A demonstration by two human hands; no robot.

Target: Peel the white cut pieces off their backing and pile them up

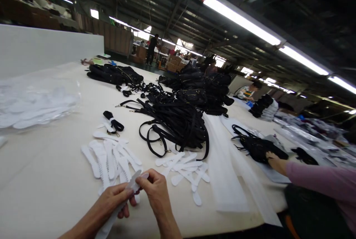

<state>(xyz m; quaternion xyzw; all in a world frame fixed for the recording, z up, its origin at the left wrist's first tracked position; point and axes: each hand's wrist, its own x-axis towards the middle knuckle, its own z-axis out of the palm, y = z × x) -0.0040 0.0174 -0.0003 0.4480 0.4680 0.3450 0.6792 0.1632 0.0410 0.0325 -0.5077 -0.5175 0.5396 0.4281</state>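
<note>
My left hand (118,196) is closed around a white strip (109,224) that looks like thin foam, its rounded end pointing up and away. The fingertips of my right hand (155,189) pinch the upper end of the same white piece, close to the left thumb. Just beyond my hands lies a loose pile of similar white strips (104,161) with toothed edges. To its right, more white strips (183,166) are scattered in front of a heap of black straps (180,120). A bundled black strap (113,121) with a white band sits behind the first pile.
Black bags (194,83) are heaped at the back of the table (41,179). A clear plastic bag of white pieces (39,105) lies left. White sheets (225,168) lie right of the straps. At the right, a co-worker's hand (274,156) touches a black bag (256,146).
</note>
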